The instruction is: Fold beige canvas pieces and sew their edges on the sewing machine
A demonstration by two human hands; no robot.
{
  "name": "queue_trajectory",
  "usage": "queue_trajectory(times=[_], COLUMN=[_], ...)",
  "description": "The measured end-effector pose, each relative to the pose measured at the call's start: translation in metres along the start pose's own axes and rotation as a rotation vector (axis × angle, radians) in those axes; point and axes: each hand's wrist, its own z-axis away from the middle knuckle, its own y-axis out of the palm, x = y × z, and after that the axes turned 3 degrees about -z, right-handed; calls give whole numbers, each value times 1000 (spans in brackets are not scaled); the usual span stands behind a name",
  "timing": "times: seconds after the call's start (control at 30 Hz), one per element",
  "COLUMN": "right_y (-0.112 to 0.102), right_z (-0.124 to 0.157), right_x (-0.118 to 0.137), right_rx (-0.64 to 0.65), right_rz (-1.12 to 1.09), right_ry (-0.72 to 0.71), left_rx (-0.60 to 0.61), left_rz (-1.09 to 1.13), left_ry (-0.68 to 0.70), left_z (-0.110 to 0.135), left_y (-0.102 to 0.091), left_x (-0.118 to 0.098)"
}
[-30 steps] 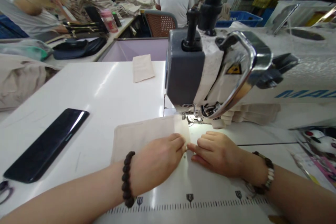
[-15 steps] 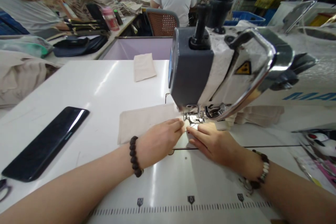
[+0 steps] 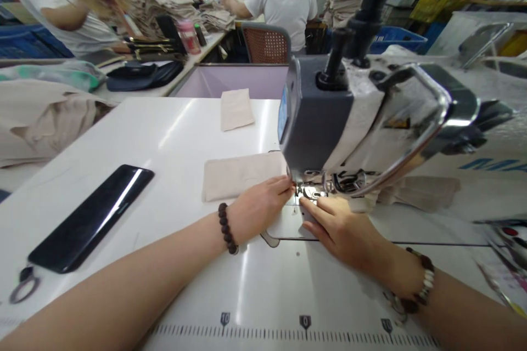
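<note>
**Left hand:** we are holding our left hand [image 3: 261, 208] at the right end of the beige cloth strip [image 3: 241, 176], with the fingertips curled just beside the needle.
**Right hand:** we are keeping our right hand [image 3: 337, 227] just in front of the presser foot [image 3: 312, 192], fingers reaching toward the left hand.
**Grip:** we are clenching neither hand; we cannot tell whether the fingers are pinching the cloth or only resting on it.
**Cloth:** it is lying flat on the white sewing table [image 3: 173, 137], its right end running up to the sewing machine head [image 3: 315, 115].
**Around us:** a black smartphone [image 3: 90, 218] is lying left of the cloth, thread snips [image 3: 24, 285] are sitting near the table's left edge, and a folded cloth piece [image 3: 236, 109] is lying farther along the table.
**Beyond:** a co-worker [image 3: 284, 3] is sitting with their back to us.
</note>
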Motion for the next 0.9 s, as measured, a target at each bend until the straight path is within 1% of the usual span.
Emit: queue_trajectory(times=[0.1, 0.17, 0.27, 0.33, 0.37, 0.43, 0.5, 0.57, 0.63, 0.67, 0.7, 0.77, 0.83, 0.9], right_y=[4, 7, 13, 15, 15, 13, 7, -5, -19, -26, -32, -40, -44, -44], right_z=[3, 5, 8, 8, 8, 8, 10, 12, 14, 15, 15, 16, 16, 15], right_x=[-2, -3, -6, -6, -6, -6, -7, -11, -19, -24, -30, -41, -48, -51], right_rx=[-11, -16, -37, -53, -64, -97, -163, -269, -369, -408, -419, -486, -468, -379], right_rz=[8, 22, 47, 59, 61, 45, 29, 64, 155, 207, 256, 381, 432, 439], right_ry=[-2, -4, -20, -31, -39, -59, -96, -127, -110, -74, -16, 101, 166, 207], left_rx=[-3, -5, 60, 114, 110, 27, -83, -126, -124, -120, -117, -113, -118, -118], left_rz=[-63, -136, -244, -244, -235, -240, -287, -309, -302, -297, -294, -293, -297, -307], left_ry=[-5, -49, -166, -273, -328, -437, -486, -453, -362, -317, -280, -231, -198, -176], left_z=[3, 6, 11, 13, 14, 15, 15, 16, 17, 18, 19, 20, 20, 19], left_y=[-2, -5, -12, -12, -11, -5, 2, 8, 11, 12, 12, 11, 11, 11], left_x=[-4, -11, -20, -19, -15, -3, 11, 19, 20, 18, 16, 12, 11, 12])
